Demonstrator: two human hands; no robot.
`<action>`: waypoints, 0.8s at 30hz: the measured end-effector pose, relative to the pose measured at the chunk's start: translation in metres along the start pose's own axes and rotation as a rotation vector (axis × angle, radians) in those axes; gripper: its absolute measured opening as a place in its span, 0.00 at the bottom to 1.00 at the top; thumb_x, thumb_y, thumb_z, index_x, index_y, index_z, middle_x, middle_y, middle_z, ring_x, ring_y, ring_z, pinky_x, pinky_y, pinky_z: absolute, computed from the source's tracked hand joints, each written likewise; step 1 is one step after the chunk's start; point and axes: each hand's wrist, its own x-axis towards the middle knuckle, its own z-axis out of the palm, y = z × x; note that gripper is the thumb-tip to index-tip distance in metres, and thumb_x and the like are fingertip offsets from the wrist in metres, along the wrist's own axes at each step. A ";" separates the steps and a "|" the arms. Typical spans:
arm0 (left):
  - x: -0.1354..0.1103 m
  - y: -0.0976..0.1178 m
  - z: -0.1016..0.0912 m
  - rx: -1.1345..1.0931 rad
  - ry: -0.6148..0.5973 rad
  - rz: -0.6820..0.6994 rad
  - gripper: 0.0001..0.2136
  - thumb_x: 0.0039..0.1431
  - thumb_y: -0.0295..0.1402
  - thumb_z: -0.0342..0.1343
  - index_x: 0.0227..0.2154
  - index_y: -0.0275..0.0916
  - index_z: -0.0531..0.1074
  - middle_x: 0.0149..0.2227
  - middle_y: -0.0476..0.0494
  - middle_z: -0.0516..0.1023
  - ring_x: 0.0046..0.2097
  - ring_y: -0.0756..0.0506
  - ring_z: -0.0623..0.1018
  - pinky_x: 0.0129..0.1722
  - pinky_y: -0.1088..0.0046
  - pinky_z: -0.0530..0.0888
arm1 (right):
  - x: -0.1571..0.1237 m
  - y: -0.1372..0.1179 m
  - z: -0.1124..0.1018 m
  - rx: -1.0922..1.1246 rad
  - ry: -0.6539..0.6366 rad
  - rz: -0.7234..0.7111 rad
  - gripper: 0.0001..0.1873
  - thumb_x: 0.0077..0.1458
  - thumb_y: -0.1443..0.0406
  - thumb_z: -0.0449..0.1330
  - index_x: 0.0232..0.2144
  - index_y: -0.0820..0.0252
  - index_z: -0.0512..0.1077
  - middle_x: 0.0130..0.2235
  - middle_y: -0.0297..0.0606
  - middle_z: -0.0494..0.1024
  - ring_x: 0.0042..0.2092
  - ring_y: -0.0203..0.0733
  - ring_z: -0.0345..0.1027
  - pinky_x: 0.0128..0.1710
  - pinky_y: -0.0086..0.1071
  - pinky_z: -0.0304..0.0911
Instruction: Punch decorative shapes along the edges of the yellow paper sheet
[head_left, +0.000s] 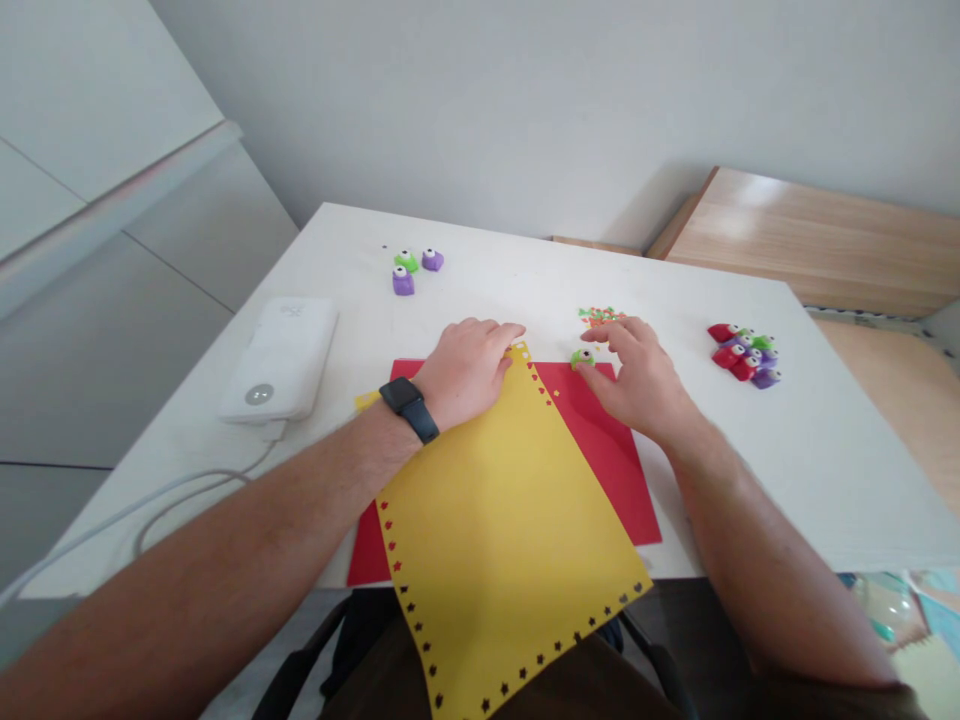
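A sheet of yellow paper lies turned at an angle over a sheet of red paper, with small star and other shaped holes along its edges. Its lower part hangs past the table's front edge. My left hand, with a dark watch on the wrist, is closed on the sheet's far corner. Just right of that corner is a small green craft punch with a white and black top. My right hand has its thumb and index finger around this punch. Part of the punch is hidden by the thumb.
Colourful paper cut-outs lie behind my right hand. Several red, purple and green punches cluster at the right. Two purple punches and a green punch stand at the back left. A white power bank with a cable sits left.
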 end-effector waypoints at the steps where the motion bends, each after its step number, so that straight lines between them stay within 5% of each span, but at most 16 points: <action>1: 0.000 0.000 0.000 0.001 0.010 -0.001 0.18 0.68 0.27 0.53 0.59 0.37 0.74 0.50 0.37 0.83 0.53 0.36 0.80 0.57 0.53 0.74 | 0.000 -0.003 -0.002 0.011 -0.019 -0.046 0.13 0.61 0.62 0.65 0.48 0.56 0.78 0.50 0.50 0.75 0.54 0.57 0.70 0.57 0.52 0.67; 7: 0.000 0.000 0.000 0.008 0.011 -0.003 0.17 0.69 0.27 0.53 0.58 0.36 0.74 0.50 0.36 0.84 0.52 0.35 0.81 0.55 0.52 0.75 | -0.004 -0.012 -0.002 -0.010 -0.190 -0.198 0.09 0.62 0.63 0.66 0.43 0.51 0.84 0.48 0.45 0.73 0.52 0.56 0.64 0.59 0.54 0.63; 17: 0.000 0.000 0.003 0.020 0.001 0.005 0.18 0.68 0.27 0.53 0.58 0.36 0.74 0.51 0.37 0.84 0.52 0.35 0.81 0.55 0.52 0.76 | -0.005 -0.014 0.005 -0.067 -0.226 -0.239 0.11 0.66 0.64 0.62 0.38 0.49 0.86 0.47 0.45 0.74 0.51 0.55 0.62 0.56 0.50 0.62; 24: 0.000 0.001 0.004 0.016 0.000 0.003 0.17 0.69 0.27 0.53 0.58 0.37 0.74 0.52 0.38 0.84 0.52 0.36 0.81 0.55 0.52 0.76 | -0.004 -0.017 0.006 -0.057 -0.230 -0.249 0.09 0.66 0.68 0.62 0.36 0.57 0.83 0.45 0.46 0.75 0.50 0.54 0.63 0.55 0.49 0.63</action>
